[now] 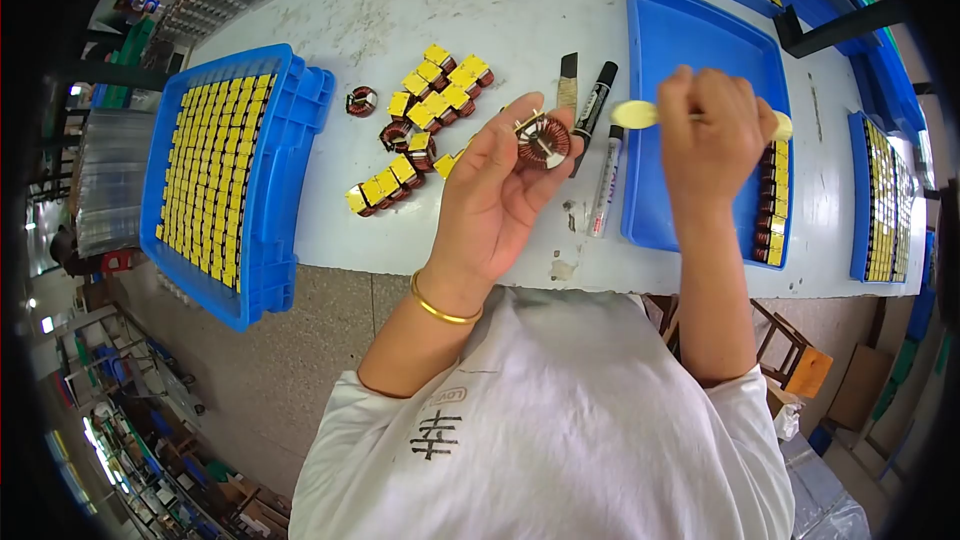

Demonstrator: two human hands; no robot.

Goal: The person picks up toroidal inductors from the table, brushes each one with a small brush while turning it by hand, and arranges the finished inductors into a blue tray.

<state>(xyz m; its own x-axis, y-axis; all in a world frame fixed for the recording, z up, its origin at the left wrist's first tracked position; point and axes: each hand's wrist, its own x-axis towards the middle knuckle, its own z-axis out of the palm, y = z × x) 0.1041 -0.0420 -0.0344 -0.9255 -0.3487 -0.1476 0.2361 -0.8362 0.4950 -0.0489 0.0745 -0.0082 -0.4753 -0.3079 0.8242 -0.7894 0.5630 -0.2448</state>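
A wire-wound toroidal coil [543,141] with copper-brown windings sits in the fingers of my left hand [488,198], which are closed around its edge. Its round face is turned up, and small pins show at its upper left. My right hand [706,135] is a fist, raised over the blue tray to the right. From both sides of it stick out the rounded ends of a pale yellow tool [634,115]; its middle is hidden by the fingers, so its exact kind cannot be told. Left of my left hand lie several yellow-topped coils [440,95] and a loose bare coil [361,101].
The blue tray [655,20] holds a row of yellow-topped coils [777,205] along its right side. Markers [605,180] and a dark-tipped blade-like tool [568,80] lie between the hands. A full blue crate [285,180] overhangs the table's left edge. Another filled tray [858,200] stands far right.
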